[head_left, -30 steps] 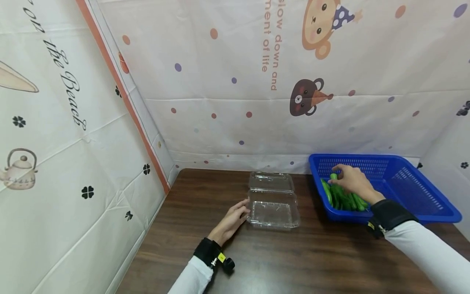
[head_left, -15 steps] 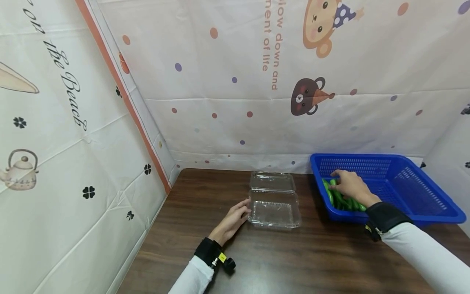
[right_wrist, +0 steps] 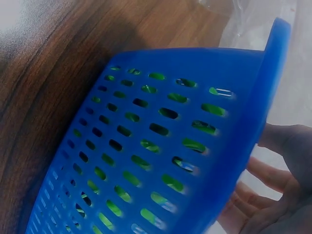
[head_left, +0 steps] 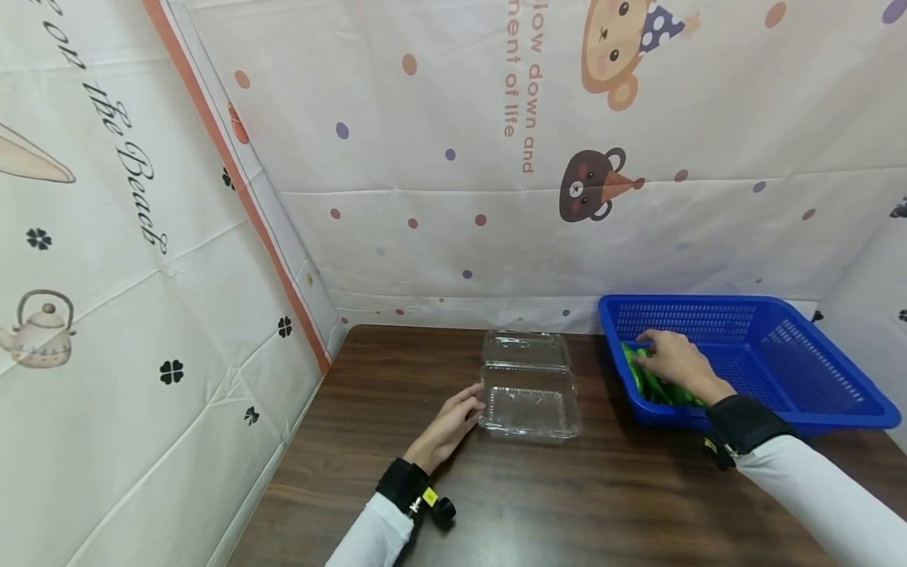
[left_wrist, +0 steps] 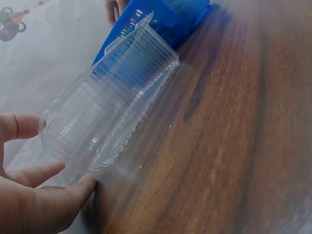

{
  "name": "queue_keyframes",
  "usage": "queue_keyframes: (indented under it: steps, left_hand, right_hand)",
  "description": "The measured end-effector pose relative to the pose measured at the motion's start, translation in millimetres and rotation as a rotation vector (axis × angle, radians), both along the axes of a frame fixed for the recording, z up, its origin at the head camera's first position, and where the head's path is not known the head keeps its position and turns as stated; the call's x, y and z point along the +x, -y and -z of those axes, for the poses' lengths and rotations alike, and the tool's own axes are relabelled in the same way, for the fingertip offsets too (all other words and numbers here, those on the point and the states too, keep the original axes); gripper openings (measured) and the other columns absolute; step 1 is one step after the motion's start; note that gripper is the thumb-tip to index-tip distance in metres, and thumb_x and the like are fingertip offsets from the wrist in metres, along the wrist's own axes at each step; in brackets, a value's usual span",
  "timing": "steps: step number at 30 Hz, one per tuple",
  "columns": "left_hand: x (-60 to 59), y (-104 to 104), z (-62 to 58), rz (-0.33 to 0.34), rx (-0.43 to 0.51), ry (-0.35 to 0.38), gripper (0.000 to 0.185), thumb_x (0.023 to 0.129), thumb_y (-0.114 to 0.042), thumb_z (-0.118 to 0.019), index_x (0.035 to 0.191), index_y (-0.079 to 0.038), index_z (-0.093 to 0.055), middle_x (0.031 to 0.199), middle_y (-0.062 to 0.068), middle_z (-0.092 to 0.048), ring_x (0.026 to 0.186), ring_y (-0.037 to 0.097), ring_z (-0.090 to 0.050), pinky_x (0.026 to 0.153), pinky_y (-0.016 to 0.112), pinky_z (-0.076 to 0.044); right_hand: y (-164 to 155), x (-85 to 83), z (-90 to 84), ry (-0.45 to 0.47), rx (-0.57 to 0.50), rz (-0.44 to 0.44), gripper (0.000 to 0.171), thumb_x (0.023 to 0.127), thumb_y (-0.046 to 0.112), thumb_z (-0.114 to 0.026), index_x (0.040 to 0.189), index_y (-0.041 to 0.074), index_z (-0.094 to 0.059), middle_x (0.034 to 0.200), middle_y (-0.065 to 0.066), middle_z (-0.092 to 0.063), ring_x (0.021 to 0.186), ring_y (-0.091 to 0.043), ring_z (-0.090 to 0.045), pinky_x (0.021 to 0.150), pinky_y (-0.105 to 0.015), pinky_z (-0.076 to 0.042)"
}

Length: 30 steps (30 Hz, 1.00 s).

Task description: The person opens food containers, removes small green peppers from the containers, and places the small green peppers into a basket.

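A clear plastic clamshell box (head_left: 530, 409) lies with its lid laid back on the brown table. Fairly straight fingers of my left hand (head_left: 446, 425) touch its left side; the left wrist view shows fingertips (left_wrist: 30, 126) against the rim and low at the corner. Long green peppers (head_left: 655, 386) lie heaped at the left end of a blue plastic basket (head_left: 794, 417). Over them, inside the basket, is my right hand (head_left: 676, 362), its fingers bent down among the peppers. The basket wall hides the fingertips in the right wrist view, so any grip is hidden.
The basket's slotted wall (right_wrist: 141, 131) stands between the right wrist camera and the peppers. Printed white cloth (head_left: 425, 236) hangs behind the table and along the left side. The clamshell sits a short way left of the basket.
My right hand has lowered slightly among the peppers; the pepper end that stood up by its fingers has sunk lower. My left hand and the clamshell have stayed put.
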<state>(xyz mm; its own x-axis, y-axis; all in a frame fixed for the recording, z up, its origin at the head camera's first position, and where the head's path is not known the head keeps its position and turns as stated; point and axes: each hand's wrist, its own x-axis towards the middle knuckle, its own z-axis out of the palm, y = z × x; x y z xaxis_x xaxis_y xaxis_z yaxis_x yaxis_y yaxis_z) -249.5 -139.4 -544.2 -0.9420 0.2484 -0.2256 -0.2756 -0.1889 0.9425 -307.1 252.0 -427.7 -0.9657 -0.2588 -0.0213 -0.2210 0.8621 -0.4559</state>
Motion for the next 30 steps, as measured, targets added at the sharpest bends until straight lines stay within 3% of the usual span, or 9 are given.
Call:
queue_keyframes:
  steps: [5, 9, 16, 21, 24, 27, 30]
  left_hand:
    - [-0.3, 3, -1.1, -0.002, 0.009, -0.008, 0.067, 0.097, -0.005, -0.049, 0.160, 0.001, -0.028, 0.172, 0.018, -0.007, 0.158, 0.040, -0.010, 0.129, 0.057, -0.017]
    - [0.7, 4, -1.0, -0.003, -0.001, -0.004, 0.066, 0.098, -0.005, -0.049, 0.160, 0.000, -0.028, 0.172, 0.017, -0.008, 0.159, 0.039, -0.010, 0.129, 0.056, -0.017]
    - [0.5, 6, -3.6, -0.005, -0.005, 0.001, 0.067, 0.097, -0.005, -0.049, 0.160, 0.001, -0.026, 0.172, 0.018, -0.008, 0.159, 0.040, -0.009, 0.130, 0.057, -0.016]
    - [-2.6, 5, -2.4, -0.011, -0.022, -0.002, 0.067, 0.097, -0.006, -0.050, 0.160, 0.001, -0.028, 0.172, 0.018, -0.011, 0.158, 0.039, -0.012, 0.129, 0.055, -0.019]
    - [-0.5, 4, 1.6, -0.012, -0.032, 0.010, 0.068, 0.096, -0.008, -0.052, 0.159, 0.000, -0.029, 0.171, 0.018, -0.014, 0.158, 0.039, -0.014, 0.129, 0.054, -0.020]
    - [3.2, 4, 5.2, -0.003, -0.050, 0.009, 0.069, 0.096, -0.010, -0.053, 0.160, 0.000, -0.029, 0.171, 0.019, -0.016, 0.157, 0.040, -0.015, 0.129, 0.054, -0.022]
    - [7.5, 4, 8.5, 0.010, -0.057, 0.009, 0.069, 0.097, -0.011, -0.053, 0.160, -0.002, -0.028, 0.171, 0.019, -0.015, 0.157, 0.040, -0.016, 0.129, 0.055, -0.021]
  right_hand:
    - [5, -0.4, 0.0, -0.038, 0.018, -0.033, 0.043, 0.096, 0.016, -0.066, 0.125, -0.014, -0.061, 0.108, -0.036, -0.069, 0.076, -0.034, -0.071, 0.056, -0.041, -0.055]
    - [7, -0.8, 2.3, -0.046, 0.038, -0.054, 0.039, 0.095, 0.015, -0.067, 0.121, -0.015, -0.064, 0.105, -0.035, -0.070, 0.090, -0.044, -0.069, 0.066, -0.049, -0.058]
    - [8, -0.8, 7.8, -0.053, 0.033, -0.068, 0.031, 0.093, 0.004, -0.064, 0.118, -0.015, -0.065, 0.103, -0.036, -0.067, 0.084, -0.039, -0.069, 0.060, -0.040, -0.054]
    - [11, -0.6, 13.2, -0.125, 0.044, -0.049, 0.027, 0.094, 0.005, -0.065, 0.115, -0.012, -0.069, 0.103, -0.033, -0.070, 0.082, -0.037, -0.070, 0.061, -0.044, -0.057]
    - [13, 4.1, 13.7, -0.144, 0.058, -0.031, 0.028, 0.095, 0.008, -0.064, 0.115, -0.011, -0.070, 0.105, -0.032, -0.070, 0.074, -0.031, -0.068, 0.055, -0.039, -0.053]
    - [17, 9.5, 10.7, -0.224, 0.061, -0.030, 0.027, 0.096, 0.011, -0.065, 0.114, -0.009, -0.071, 0.104, -0.031, -0.070, 0.068, -0.025, -0.064, 0.049, -0.032, -0.045]
    - [27, 15.1, 6.1, -0.385, 0.067, -0.026, 0.026, 0.097, 0.016, -0.066, 0.113, -0.004, -0.073, 0.106, -0.030, -0.070, 0.073, -0.032, -0.065, 0.049, -0.035, -0.046]
